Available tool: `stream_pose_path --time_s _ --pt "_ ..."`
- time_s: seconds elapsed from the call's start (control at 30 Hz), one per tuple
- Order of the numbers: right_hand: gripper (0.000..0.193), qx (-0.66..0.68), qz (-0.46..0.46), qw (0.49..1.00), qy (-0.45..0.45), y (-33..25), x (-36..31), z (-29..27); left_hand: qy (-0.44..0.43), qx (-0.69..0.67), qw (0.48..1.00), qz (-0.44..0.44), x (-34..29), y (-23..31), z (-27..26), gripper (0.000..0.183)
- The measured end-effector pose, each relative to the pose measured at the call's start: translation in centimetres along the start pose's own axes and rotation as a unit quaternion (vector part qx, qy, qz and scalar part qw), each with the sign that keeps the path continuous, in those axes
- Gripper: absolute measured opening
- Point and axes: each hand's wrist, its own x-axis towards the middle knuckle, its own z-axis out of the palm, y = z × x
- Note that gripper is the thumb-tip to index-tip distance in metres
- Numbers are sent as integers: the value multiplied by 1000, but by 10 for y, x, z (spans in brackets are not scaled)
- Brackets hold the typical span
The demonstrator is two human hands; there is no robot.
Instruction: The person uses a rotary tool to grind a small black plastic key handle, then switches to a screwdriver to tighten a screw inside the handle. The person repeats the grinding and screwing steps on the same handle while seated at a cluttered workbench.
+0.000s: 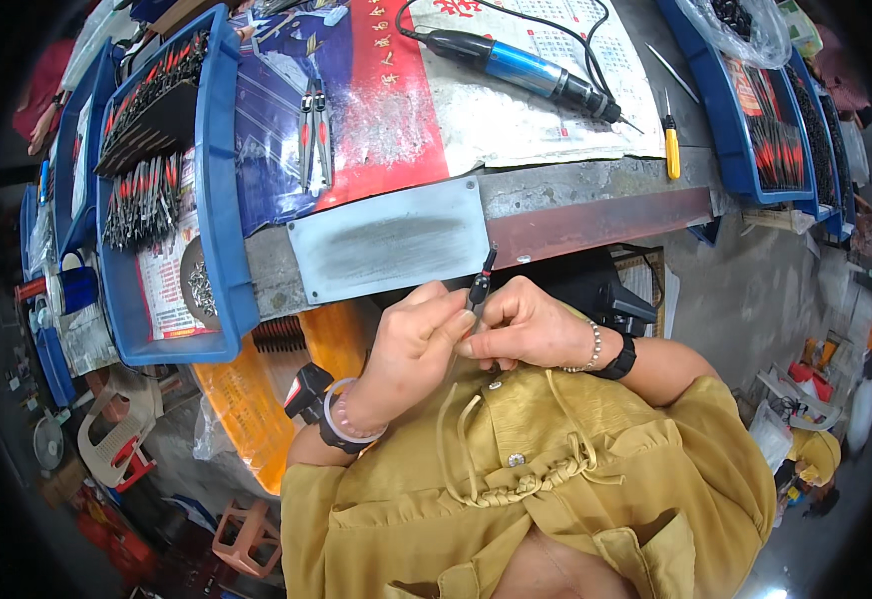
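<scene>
My left hand (411,344) and my right hand (521,327) meet close to my chest, both pinching one small dark tool part (479,285) with a red mark near its tip. Its tip points up toward the bench edge. The fingers of both hands wrap its lower end, which is hidden. A grey metal plate (391,240) lies on the bench edge just above the hands.
A blue electric screwdriver (526,66) lies on papers at the back. A yellow-handled screwdriver (671,148) lies to the right. Pliers (314,135) lie on the red poster. Blue trays (218,180) (745,150) of red-and-black parts flank the bench. An orange crate (246,409) stands below.
</scene>
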Motion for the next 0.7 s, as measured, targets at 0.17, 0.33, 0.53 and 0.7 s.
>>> stream_pose_path --time_s 0.17,0.33,0.53,0.7 --pt "31 -1 22 1000 -7 -2 0 2 -16 12 1000 1 -1 -1 -3 11" --pt "31 -3 37 999 -14 -4 0 3 -28 7 1000 -2 -2 -3 -7 14" --pt "31 -11 48 999 -21 -7 2 3 -38 15 999 1 -2 -3 -11 16" --pt "31 -23 53 998 -29 -9 2 2 -48 29 998 7 -3 -2 -15 18"
